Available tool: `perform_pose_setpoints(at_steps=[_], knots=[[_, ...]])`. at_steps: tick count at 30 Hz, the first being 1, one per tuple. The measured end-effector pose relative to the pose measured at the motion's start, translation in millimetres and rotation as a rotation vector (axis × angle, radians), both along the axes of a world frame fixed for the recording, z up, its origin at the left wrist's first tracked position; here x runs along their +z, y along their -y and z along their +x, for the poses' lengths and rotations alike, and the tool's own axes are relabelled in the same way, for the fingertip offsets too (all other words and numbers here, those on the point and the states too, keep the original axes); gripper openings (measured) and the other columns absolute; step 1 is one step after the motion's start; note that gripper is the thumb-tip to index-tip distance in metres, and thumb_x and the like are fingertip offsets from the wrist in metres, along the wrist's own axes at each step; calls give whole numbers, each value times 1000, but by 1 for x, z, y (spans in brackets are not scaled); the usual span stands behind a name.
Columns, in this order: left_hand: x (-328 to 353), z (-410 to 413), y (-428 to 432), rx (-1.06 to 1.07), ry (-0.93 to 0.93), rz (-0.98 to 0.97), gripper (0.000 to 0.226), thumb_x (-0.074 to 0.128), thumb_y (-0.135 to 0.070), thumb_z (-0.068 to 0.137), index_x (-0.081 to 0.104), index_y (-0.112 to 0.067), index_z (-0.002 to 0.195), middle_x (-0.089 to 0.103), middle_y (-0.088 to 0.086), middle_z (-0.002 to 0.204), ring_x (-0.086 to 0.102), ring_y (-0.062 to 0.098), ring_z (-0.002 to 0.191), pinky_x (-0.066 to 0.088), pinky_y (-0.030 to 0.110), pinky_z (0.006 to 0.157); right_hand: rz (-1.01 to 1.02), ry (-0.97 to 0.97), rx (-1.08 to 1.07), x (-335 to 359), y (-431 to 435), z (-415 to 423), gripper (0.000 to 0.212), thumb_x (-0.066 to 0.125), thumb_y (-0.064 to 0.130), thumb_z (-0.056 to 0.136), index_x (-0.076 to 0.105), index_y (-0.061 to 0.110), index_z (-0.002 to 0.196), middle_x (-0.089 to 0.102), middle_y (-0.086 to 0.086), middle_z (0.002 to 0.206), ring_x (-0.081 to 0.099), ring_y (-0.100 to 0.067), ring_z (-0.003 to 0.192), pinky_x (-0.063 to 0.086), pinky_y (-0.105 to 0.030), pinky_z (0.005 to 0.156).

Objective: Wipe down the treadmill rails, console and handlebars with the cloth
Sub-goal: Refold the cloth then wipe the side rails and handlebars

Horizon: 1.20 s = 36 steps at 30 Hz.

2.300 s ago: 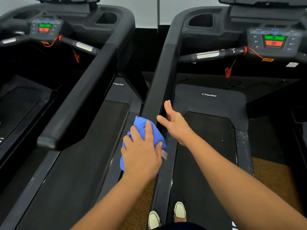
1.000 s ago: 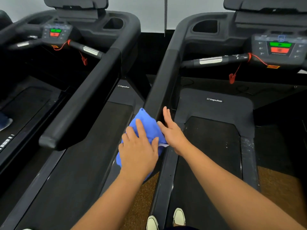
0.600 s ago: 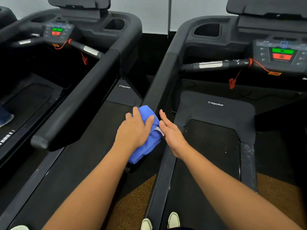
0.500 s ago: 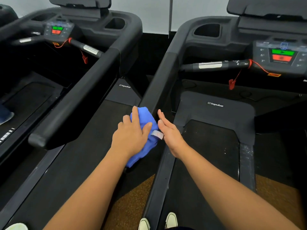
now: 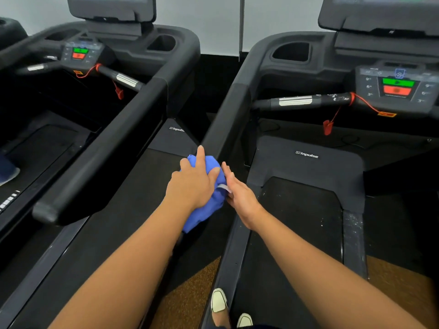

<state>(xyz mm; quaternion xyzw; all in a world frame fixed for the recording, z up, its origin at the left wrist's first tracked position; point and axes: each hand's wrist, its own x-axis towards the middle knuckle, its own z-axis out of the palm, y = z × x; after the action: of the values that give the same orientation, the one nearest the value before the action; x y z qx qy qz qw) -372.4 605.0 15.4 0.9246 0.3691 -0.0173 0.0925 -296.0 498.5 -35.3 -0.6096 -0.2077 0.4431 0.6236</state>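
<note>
Treadmill rail (image 5: 225, 115), nr end under cloth (image 5: 206, 217)

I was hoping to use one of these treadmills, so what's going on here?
A person is cleaning. Their left hand presses a blue cloth over the near end of the right-hand treadmill's side rail. The right hand lies beside it with fingers straight, against the cloth's edge. The console and the handlebar farther up are not being touched now.

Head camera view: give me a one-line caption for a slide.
Wiping a treadmill: left hand presses the cloth onto the handrail near its end, right hand flat beside it.
</note>
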Motion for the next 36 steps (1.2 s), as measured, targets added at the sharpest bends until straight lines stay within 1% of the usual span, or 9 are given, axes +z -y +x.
perform_pose_setpoints(at_steps=[3,7,11,14,17,21,28,31,36], knots=[[1,4,-2,-32,53,46,71,23,-55,96,-8,-22,151,35,20,135,54,37,93,44,42,80,24,13,-9,-1,-2,0,41,35,60,94,31,57,135,20,18,156,24,-9,142,24,-42,117],[-2,-37,14,-110,13,83,73,29,-51,97,-13,-23,150,6,19,153,44,36,112,44,38,85,20,5,-12,1,-2,2,43,39,62,91,32,57,133,21,18,155,22,-8,142,23,-42,117],[-4,-71,29,-179,-79,229,75,35,-52,95,-3,-21,152,6,26,153,50,34,102,51,38,74,-1,4,-13,1,0,3,43,32,46,100,25,48,143,15,14,157,17,-10,144,22,-42,117],[1,-47,20,-163,-157,164,73,22,-53,97,-18,-20,148,-2,23,154,43,35,116,47,36,85,2,-18,-23,1,-2,5,40,34,48,100,30,52,139,18,13,157,20,-10,143,23,-41,117],[9,-9,2,-184,-110,90,72,23,-48,99,-16,-13,149,3,25,152,37,41,124,40,40,94,8,-33,-62,2,-5,5,50,46,69,82,41,55,130,32,13,152,32,-10,138,28,-42,115],[12,19,-15,-189,-18,-17,70,30,-46,99,-7,-17,151,13,23,149,43,41,114,38,41,92,26,-36,-95,-1,-7,3,70,47,72,79,42,39,140,47,13,143,41,-8,133,31,-42,113],[9,-51,4,-229,-69,1,74,25,-52,97,-21,-24,148,6,18,150,44,35,113,38,35,94,20,-104,-143,4,-5,0,38,38,42,100,41,42,138,35,12,150,36,-12,136,29,-39,114],[12,-57,9,-227,-139,2,73,22,-52,98,-22,-22,147,2,19,149,40,33,117,37,33,96,18,-132,-158,2,-6,1,37,37,40,101,43,41,137,36,9,150,35,-14,137,28,-40,115],[10,1,-16,-201,-41,-52,70,28,-49,98,-7,-18,151,25,19,135,46,37,105,40,40,88,2,-98,-171,1,-9,3,37,44,51,92,54,46,127,54,11,137,50,-12,126,37,-41,109]])
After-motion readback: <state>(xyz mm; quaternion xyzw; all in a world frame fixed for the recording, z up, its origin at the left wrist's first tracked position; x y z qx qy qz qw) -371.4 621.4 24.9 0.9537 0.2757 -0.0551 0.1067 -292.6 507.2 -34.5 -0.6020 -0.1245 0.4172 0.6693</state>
